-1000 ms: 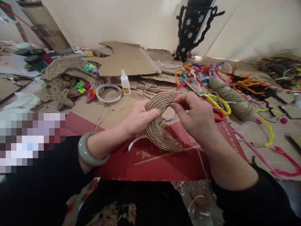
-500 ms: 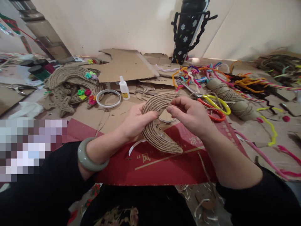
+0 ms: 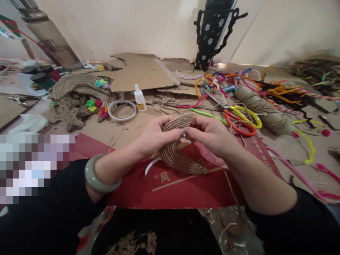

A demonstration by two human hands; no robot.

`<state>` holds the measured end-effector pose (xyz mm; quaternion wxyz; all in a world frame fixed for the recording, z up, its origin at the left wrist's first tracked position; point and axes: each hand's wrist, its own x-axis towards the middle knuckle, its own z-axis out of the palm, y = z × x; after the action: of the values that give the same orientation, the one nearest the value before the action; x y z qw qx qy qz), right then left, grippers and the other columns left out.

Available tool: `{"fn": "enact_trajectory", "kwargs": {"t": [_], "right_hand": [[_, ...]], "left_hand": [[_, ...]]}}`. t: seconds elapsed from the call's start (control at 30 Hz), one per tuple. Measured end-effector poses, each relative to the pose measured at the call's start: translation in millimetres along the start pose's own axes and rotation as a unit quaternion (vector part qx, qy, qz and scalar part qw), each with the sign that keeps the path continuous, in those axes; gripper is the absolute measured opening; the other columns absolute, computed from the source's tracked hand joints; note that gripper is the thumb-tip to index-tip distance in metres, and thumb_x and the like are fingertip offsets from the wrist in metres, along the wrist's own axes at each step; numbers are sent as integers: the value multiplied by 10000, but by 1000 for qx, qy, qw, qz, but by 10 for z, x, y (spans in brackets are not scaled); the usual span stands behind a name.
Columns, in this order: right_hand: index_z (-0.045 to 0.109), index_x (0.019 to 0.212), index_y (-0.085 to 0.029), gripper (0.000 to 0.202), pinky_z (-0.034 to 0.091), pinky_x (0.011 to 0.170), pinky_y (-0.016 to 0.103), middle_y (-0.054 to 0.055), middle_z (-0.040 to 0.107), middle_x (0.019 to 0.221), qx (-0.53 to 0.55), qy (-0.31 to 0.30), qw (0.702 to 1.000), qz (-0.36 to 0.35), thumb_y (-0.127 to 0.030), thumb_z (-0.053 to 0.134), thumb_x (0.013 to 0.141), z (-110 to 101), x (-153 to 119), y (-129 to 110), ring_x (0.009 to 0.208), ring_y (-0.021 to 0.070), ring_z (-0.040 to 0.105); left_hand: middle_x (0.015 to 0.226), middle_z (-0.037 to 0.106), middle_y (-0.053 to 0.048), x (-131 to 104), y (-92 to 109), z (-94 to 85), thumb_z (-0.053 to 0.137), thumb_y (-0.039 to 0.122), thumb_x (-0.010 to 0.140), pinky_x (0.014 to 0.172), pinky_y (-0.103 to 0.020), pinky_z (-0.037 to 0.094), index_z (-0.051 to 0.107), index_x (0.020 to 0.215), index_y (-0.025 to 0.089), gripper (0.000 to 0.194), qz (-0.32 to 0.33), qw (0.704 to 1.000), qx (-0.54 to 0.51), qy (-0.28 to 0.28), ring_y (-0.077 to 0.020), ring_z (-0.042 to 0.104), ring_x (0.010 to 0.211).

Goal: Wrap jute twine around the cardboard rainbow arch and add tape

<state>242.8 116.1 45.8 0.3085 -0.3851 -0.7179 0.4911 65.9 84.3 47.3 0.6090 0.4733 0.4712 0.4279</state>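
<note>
A crescent moon wrapped in jute twine is held up over a red printed cardboard sheet. My left hand is closed round its left, upper part, with the thumb across the front. My right hand pinches the upper right tip, its thumb nearly meeting the left thumb. The fingers behind the crescent are hidden. Right of my right hand lie scissors with red and yellow handles. A small white glue bottle stands beyond my left hand, next to a roll of tape.
At the left back lies a twine wreath with colourful flowers and a twine starfish. Tangled pipe cleaners and a twine spool fill the right side. Torn cardboard and a black flowered vase stand behind.
The crescent's upper part has tipped and lowered slightly. My hands have come closer together, thumbs nearly touching. A green pipe cleaner now shows behind my right hand.
</note>
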Motion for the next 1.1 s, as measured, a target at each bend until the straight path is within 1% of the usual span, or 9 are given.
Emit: {"fn": "enact_trajectory", "kwargs": {"t": [0.13, 0.3, 0.53, 0.67, 0.77, 0.87, 0.93, 1.0, 1.1], "right_hand": [[594, 726, -169, 235, 407, 568, 262, -5, 568, 644, 13, -31, 999, -15, -372, 598, 846, -36, 20, 45, 587, 106, 503], [592, 707, -171, 233, 410, 575, 257, -6, 574, 651, -15, -33, 999, -33, -344, 596, 863, -58, 20, 76, 606, 103, 506], [608, 769, -168, 237, 447, 606, 260, -1, 597, 682, 3, -41, 998, -39, -374, 599, 887, -93, 34, 68, 630, 107, 542], [593, 705, -167, 264, 409, 590, 264, -6, 582, 647, -45, -32, 998, -43, -363, 590, 882, -118, 46, 87, 607, 102, 509], [596, 710, -167, 271, 398, 583, 262, -9, 582, 638, -60, -54, 996, -30, -389, 601, 868, -122, 49, 92, 601, 101, 502], [607, 723, -168, 280, 424, 615, 271, 4, 605, 666, -62, -70, 995, -34, -398, 575, 880, -134, 56, 97, 631, 114, 531], [624, 758, -170, 265, 450, 662, 280, 21, 642, 722, -68, -39, 996, -45, -382, 547, 897, -152, 70, 111, 684, 129, 570], [643, 801, -173, 250, 453, 689, 288, 32, 670, 770, -96, 35, 993, -60, -382, 548, 898, -175, 91, 134, 723, 142, 584], [655, 824, -181, 214, 429, 659, 287, 22, 667, 758, -139, 136, 977, -84, -379, 585, 867, -215, 115, 158, 688, 138, 552]], "left_hand": [[639, 627, 21, 0, -23, -10, 735, 238, 661, 530, -218, 450, 620, 816, 136, 218, -9, 1000, 2, 3, -102, 581, 563], [646, 626, 10, -2, -27, 26, 721, 195, 658, 523, -213, 433, 629, 774, 128, 163, -19, 1000, -11, 6, -91, 557, 556], [636, 620, 16, 3, -9, 35, 729, 201, 654, 524, -217, 437, 622, 799, 129, 194, -27, 999, -46, -3, -93, 548, 551], [642, 615, 17, 4, -17, 20, 746, 217, 655, 538, -223, 442, 621, 785, 127, 201, -52, 998, -21, -14, -95, 548, 560], [622, 589, 29, 4, -22, 9, 738, 201, 665, 523, -214, 411, 644, 785, 119, 173, -62, 997, 15, -32, -85, 526, 546], [604, 578, 36, 15, -26, -5, 707, 164, 676, 509, -207, 398, 658, 781, 120, 124, -67, 997, 8, -49, -77, 512, 525], [593, 575, 38, 31, -31, -17, 715, 162, 674, 515, -211, 417, 646, 762, 128, 117, -68, 997, -16, -46, -80, 522, 519], [580, 569, 41, 49, -37, -31, 740, 172, 663, 520, -218, 436, 627, 743, 135, 143, -72, 996, -33, -40, -86, 535, 513], [610, 598, 28, 65, -43, -53, 771, 197, 644, 530, -232, 460, 638, 768, 132, 193, -68, 996, -43, -40, -96, 551, 522]]}}
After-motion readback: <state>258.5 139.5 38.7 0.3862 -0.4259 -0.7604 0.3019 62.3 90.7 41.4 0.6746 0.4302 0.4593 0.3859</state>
